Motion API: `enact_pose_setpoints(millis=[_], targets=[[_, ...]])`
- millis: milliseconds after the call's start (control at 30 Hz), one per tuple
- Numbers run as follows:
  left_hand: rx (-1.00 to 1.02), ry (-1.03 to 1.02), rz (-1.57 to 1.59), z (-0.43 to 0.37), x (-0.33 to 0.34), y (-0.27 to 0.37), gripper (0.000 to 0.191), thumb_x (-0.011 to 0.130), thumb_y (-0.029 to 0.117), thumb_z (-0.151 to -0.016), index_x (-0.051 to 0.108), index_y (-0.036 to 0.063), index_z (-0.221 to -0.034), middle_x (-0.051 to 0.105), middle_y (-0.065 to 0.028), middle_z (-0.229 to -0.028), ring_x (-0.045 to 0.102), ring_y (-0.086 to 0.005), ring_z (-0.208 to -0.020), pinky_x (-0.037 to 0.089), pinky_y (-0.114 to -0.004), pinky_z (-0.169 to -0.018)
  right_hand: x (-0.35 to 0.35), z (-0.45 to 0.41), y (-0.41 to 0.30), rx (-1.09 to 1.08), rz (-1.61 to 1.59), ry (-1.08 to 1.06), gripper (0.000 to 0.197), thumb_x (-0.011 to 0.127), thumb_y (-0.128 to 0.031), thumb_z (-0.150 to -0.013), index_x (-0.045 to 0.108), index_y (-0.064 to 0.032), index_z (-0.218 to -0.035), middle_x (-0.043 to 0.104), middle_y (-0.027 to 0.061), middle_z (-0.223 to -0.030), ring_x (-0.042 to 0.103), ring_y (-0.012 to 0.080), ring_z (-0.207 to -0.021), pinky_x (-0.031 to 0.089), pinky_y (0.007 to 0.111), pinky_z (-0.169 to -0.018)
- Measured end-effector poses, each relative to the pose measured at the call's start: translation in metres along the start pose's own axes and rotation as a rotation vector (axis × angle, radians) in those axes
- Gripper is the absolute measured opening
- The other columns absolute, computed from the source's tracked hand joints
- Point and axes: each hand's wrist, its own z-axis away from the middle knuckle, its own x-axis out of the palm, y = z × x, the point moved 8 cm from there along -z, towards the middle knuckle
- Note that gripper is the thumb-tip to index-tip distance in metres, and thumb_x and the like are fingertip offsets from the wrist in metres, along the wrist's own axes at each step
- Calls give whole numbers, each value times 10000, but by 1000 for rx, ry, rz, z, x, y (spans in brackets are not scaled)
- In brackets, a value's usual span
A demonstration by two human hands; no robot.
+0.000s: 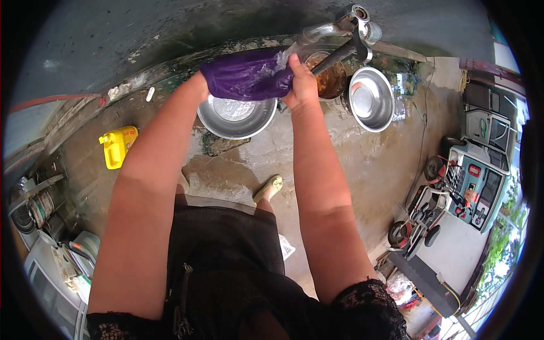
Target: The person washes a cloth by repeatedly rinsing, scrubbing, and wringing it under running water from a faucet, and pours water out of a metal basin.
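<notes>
A wet purple cloth is stretched between my two hands, with water from a metal spout running onto its right part. My left hand is mostly hidden under or inside the cloth's left end, so its fingers do not show. At the right end, my right hand grips the cloth, thumb up, close to the stream. Below the cloth, a round metal basin with water in it stands on the wet ground. Another metal basin is farther right, beside a bucket with brownish contents.
A yellow plastic jug stands on the ground at left. A dark wall runs along the far side. At right are a parked electric bike and a small vehicle. A thin cable crosses the concrete.
</notes>
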Motion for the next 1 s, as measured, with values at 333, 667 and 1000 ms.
enact_pose_setpoints(millis=[333,667,1000], targets=[[51,-97,808,-31,19,-40,584,471,567,-867,530,17,-1052,604,-138,-925,594,-266,-862,482,-385,-815,45,54,51,-455,848,-83,239,711,-197,-799,581,-31,-910,544,67,-954,530,166,-830,441,287,-779],[96,353,886,-29,29,-20,440,476,470,-923,544,45,-1015,617,-83,-904,613,-239,-754,512,-402,-741,54,19,-17,-686,1372,353,302,618,-268,-827,610,34,-815,623,239,-788,625,356,-718,483,413,-647],[260,172,416,-16,-19,16,524,613,61,-846,396,10,-1321,586,-136,-1116,594,-214,-999,485,-333,-874,-9,1,2,-25,345,43,504,669,-242,-848,455,36,-1210,609,143,-1072,622,230,-924,511,364,-825]])
